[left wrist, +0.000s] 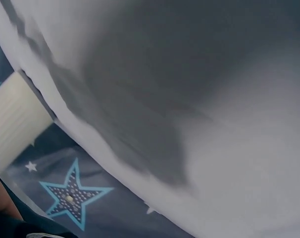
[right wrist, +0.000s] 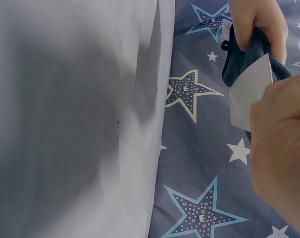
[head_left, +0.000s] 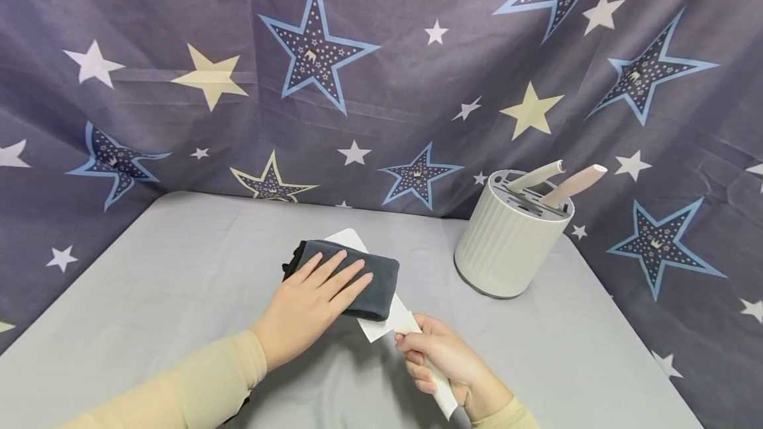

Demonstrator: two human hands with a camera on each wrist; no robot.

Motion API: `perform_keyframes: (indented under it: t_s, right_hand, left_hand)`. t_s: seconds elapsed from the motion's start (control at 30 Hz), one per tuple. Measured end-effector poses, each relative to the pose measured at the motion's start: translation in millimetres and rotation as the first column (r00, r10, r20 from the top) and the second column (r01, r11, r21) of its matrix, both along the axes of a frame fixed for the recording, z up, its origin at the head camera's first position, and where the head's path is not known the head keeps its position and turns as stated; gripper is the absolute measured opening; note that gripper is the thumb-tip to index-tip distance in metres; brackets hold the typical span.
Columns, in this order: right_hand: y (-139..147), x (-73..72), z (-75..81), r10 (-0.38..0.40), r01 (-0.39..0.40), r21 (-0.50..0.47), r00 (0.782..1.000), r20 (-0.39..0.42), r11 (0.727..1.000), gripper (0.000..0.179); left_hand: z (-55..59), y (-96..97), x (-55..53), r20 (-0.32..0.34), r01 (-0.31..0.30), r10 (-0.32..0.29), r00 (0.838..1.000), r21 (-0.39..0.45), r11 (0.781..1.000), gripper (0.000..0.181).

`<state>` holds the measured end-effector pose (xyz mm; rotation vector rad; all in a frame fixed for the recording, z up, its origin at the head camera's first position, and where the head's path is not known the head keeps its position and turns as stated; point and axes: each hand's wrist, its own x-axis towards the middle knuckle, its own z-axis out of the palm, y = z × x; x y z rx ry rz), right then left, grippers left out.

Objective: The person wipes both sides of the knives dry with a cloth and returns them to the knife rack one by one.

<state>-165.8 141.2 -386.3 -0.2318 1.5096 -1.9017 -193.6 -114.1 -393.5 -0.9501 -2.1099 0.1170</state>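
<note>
White cleaver (head_left: 380, 329) is being held above the worktop (head_left: 179, 270), its handle being gripped by the curled fingers of the right hand (head_left: 446, 355). Across its blade, a folded dark cloth (head_left: 383, 283) is being pinched between the thumb and straight fingers of the left hand (head_left: 310, 310). Farther right, two pale handles (head_left: 573, 185) are being held aslant by a ribbed block (head_left: 507, 247).

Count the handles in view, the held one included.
3: a white handle in the right hand, and two standing in the knife block, a cream handle with a pinkish handle to its right.
</note>
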Motion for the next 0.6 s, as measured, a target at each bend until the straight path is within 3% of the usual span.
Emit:
perform_keyframes:
  t_s: [0.6]
  right_hand:
    - [-2.1,0.7,-2.2,0.029,-0.029,0.027,0.999,-0.029,0.999,0.013]
  left_hand:
    - [-0.8,-20.6,-19.1,0.056,-0.109,0.11,0.992,-0.02,0.994,0.059]
